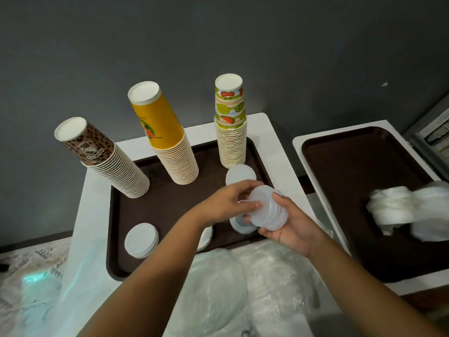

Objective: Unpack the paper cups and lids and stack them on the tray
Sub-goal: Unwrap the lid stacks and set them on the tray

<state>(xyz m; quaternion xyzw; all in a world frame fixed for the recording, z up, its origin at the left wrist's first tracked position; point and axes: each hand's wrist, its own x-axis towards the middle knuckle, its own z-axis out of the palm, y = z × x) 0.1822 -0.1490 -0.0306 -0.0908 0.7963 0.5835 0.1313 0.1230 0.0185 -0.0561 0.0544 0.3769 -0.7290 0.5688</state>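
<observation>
Three upside-down stacks of paper cups stand on the brown tray (170,210): a leopard-print stack (107,161), a yellow stack (170,147) and a fruit-print stack (231,127). White lid piles lie on the tray at the front left (141,240) and at the back right (240,175). Another lid (239,226) lies under my hands. My right hand (291,227) grips a bunch of translucent lids (268,210) from below. My left hand (233,203) pinches the frontmost lid of that bunch.
A second brown tray (352,166) on the right table holds bagged white lids (408,212). Crumpled clear plastic wrapping (243,288) lies at the near edge in front of me. A dark wall rises behind the tables.
</observation>
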